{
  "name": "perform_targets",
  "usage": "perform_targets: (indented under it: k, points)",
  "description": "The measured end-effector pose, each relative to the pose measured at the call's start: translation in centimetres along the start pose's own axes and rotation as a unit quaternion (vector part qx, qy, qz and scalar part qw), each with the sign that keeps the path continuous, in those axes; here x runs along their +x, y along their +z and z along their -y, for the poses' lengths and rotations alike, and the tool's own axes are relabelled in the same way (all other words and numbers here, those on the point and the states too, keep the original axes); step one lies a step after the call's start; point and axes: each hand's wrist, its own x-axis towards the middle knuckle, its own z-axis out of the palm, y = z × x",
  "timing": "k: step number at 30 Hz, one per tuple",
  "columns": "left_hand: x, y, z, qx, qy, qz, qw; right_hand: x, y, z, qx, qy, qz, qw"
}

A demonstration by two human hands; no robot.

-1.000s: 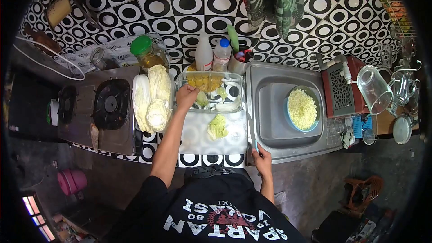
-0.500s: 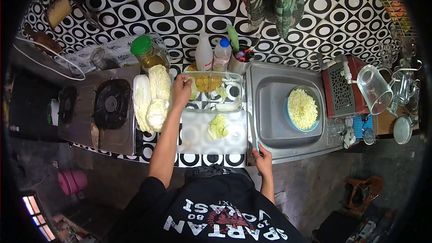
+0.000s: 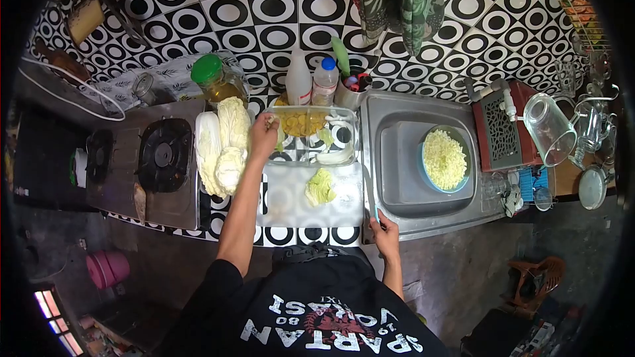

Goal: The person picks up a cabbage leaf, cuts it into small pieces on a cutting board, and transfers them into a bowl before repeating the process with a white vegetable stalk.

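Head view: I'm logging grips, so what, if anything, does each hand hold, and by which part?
The right hand holds the knife by its light-blue handle. The left hand is by the clear container; whether it holds anything cannot be told.

At ten o'clock, the person's bare left hand hides part of the left edge of a clear rectangular container; what, if anything, its fingertips pinch is too small to tell. Between four and five o'clock, the curled right hand covers most of a slim light-blue handle. At three o'clock, a chopped pale-yellow vegetable conceals the inside of a round blue bowl. The picture's top edge cuts off a green patterned cloth at one o'clock; its bottom edge crops a black lettered T-shirt at six.
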Motion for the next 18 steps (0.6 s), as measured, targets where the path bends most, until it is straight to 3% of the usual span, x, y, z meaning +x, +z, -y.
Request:
perform_targets:
  k: [3, 8, 12, 16, 18]
  points:
    - [0.5, -0.5, -0.4, 0.015, -0.048, 0.030, 0.998, 0.4, 0.2, -0.7, -0.003, -0.037, -0.010, 0.999]
    - [0.7, -0.4, 0.8, 0.035, -0.041, 0.025, 0.998, 0.3, 0.1, -0.4, 0.000, -0.004, -0.008, 1.000]
    - [0.1, -1.1, -2.0, -0.014, -0.037, 0.047, 0.998, 0.3, -0.1, -0.5, 0.016, 0.006, -0.002, 1.000]
    - [-0.3, -1.3, -5.8, 0.046, -0.041, 0.036, 0.997, 0.6, 0.0, -1.1, 0.030, -0.010, -0.005, 0.999]
    - [-0.3, -0.6, -6.7, 0.146, 0.103, -0.021, 0.984, 0.4, -0.3, -1.0, 0.029, -0.010, 0.002, 1.000]
